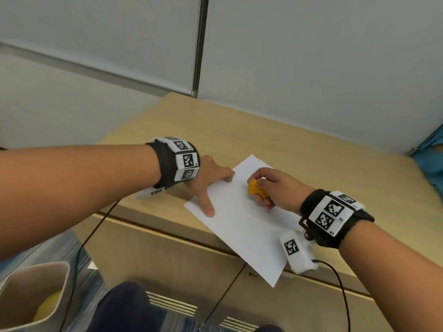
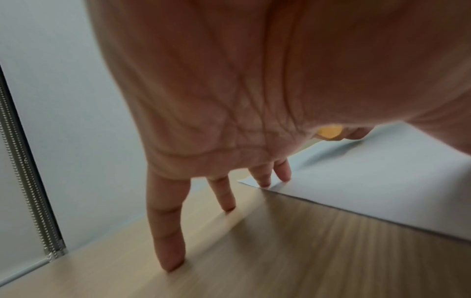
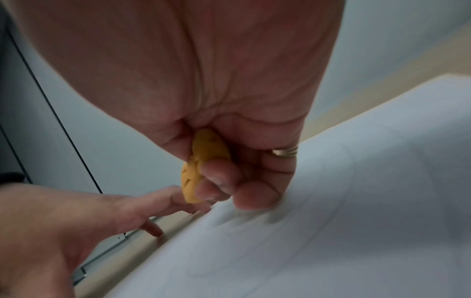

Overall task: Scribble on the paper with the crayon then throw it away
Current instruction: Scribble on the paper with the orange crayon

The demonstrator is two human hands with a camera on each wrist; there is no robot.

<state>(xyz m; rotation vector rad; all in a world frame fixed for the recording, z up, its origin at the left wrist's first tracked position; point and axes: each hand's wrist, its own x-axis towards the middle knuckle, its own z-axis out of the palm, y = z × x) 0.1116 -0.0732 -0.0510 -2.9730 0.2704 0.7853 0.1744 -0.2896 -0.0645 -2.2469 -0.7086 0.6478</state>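
Paper (image 1: 242,219): laid flat on desk (image 1: 311,164), overhanging front edge.
Left hand (image 1: 211,180): fingers spread straight, pressed on paper.
Right hand (image 1: 275,188): fingers curled round crayon (image 1: 255,188).
Room: grey walls (image 1: 311,56); bin (image 1: 31,295) on floor.

Light wooden desk (image 1: 311,164); white paper (image 1: 244,226) flat on top, near corner past the front edge.

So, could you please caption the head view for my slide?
Left hand steadies white paper on the desk; right hand grips a yellow crayon.
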